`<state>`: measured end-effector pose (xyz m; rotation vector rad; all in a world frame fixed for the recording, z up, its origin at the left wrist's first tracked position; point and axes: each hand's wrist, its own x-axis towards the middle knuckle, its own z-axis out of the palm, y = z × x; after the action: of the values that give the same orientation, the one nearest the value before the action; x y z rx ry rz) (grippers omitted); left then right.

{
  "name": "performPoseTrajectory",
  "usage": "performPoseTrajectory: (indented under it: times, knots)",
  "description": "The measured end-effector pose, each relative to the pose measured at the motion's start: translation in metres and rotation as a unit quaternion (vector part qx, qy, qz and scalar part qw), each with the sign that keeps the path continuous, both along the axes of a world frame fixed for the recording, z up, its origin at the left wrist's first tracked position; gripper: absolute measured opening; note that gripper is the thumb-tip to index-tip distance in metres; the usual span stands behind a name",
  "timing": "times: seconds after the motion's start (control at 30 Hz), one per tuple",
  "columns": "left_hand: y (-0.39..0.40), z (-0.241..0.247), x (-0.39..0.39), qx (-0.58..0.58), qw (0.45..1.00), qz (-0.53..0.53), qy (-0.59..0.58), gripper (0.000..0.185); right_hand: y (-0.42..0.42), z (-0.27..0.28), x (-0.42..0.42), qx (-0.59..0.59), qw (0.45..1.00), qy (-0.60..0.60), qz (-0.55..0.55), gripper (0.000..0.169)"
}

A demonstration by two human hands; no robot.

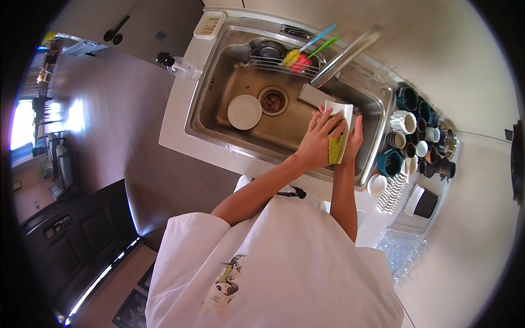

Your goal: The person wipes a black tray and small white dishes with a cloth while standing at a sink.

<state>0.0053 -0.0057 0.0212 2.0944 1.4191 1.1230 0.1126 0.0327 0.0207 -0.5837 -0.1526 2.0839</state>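
Note:
Over the right part of the steel sink, my right hand supports a white rectangular dish from its right side, with the dish tilted on edge. My left hand presses a green cloth against the dish's left-facing side; some of its fingers lie over the cloth. A round white plate lies on the sink floor beside the drain. Another pale rectangular piece rests in the sink just beyond my hands, partly hidden. Both hands are above the sink floor.
The faucet reaches over the sink's far side. A wire rack there holds a dark bowl and yellow and pink scrubbers. Many cups crowd the right counter. A glass bottle and a soap dish stand at left.

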Motion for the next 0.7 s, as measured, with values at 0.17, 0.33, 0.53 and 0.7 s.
performPoseTrajectory:
  times: [0.17, 0.33, 0.53, 0.7]
  knots:
    - [-0.008, -0.007, 0.009, -0.018, 0.992, 0.009, -0.125, 0.055, -0.01, 0.005, -0.008, -0.014, 1.0, -0.016, 0.0, 0.081]
    - [-0.024, -0.009, 0.021, -0.079, 0.994, 0.077, 0.021, 0.049, -0.02, -0.006, -0.011, -0.004, 0.999, 0.042, 0.012, 0.077]
    - [-0.017, -0.012, 0.009, -0.123, 0.987, 0.055, -0.09, 0.041, -0.038, -0.045, -0.003, -0.007, 1.0, -0.005, 0.01, 0.072]
    - [0.0, 0.012, 0.006, -0.157, 0.944, 0.129, -0.261, 0.038, -0.051, -0.059, -0.013, -0.036, 0.999, 0.008, 0.007, 0.071]
